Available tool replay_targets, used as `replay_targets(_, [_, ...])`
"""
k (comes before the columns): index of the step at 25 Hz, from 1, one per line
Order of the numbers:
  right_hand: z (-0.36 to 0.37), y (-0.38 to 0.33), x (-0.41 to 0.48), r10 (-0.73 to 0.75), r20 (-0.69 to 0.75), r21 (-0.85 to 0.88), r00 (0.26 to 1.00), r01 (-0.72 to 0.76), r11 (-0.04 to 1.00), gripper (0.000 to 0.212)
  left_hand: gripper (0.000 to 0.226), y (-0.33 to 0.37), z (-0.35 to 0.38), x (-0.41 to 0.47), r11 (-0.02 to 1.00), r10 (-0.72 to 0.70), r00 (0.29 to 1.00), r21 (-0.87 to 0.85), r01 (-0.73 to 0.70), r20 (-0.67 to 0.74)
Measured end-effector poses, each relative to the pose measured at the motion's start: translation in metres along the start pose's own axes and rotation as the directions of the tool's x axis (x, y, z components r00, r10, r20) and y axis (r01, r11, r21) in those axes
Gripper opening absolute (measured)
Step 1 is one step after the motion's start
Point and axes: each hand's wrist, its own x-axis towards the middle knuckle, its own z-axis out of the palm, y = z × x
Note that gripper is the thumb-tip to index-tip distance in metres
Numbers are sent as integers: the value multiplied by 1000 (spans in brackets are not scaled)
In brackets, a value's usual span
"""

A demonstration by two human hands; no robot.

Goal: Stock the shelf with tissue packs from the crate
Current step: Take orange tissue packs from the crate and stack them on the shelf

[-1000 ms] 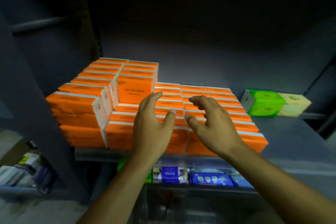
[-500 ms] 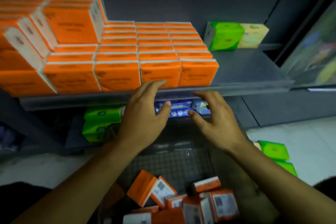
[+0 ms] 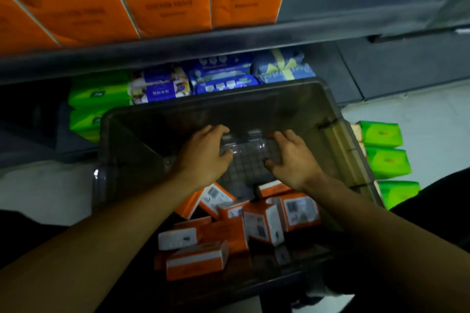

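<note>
Shelf [image 3: 178, 48] looks mostly packed, crate [image 3: 142, 134] not empty yet
I've got the left hand [image 3: 203, 155] and right hand [image 3: 295, 160] down in the crate, fingers spread, gripping nothing; a dozen-ish tissue packs [image 3: 254, 226] lie loose at its near end.

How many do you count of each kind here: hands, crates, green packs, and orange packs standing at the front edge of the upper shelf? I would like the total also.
Hands: 2, left hand and right hand
Crate: 1
Green packs: 5, two on the lower shelf, three on the floor
Orange packs at the upper shelf front: 4
Total: 12
</note>
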Motion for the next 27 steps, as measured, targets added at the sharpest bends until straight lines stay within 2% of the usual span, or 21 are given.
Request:
replay_targets(3, [17,24,6,43,132,-33,990,-39,999,56,36,-7,39,5,997,-73,995,-14,74,64])
replay_targets(7, [39,55,21,106,319,-176,942,-51,983,62,38,-12,91,17,991,-132,981,19,130,144])
replay_targets(12, [62,88,33,16,504,-313,863,165,935,51,30,-12,146,35,997,-67,935,69,46,347])
replay_targets(14, [70,93,38,1,524,-335,852,205,920,54,23,-9,161,36,998,-57,915,43,44,400])
replay_targets(16, [80,98,41,-9,519,-356,854,226,907,56,26,-11,174,35,999,-40,901,30,30,431])
replay_targets(20, [86,98,42,60,517,-350,854,147,925,61,39,-18,179,37,999,-36,888,23,29,459])
replay_targets(27, [48,68,52,-30,472,-286,881,185,940,61,41,-24,139,45,999,-38,928,14,35,370])
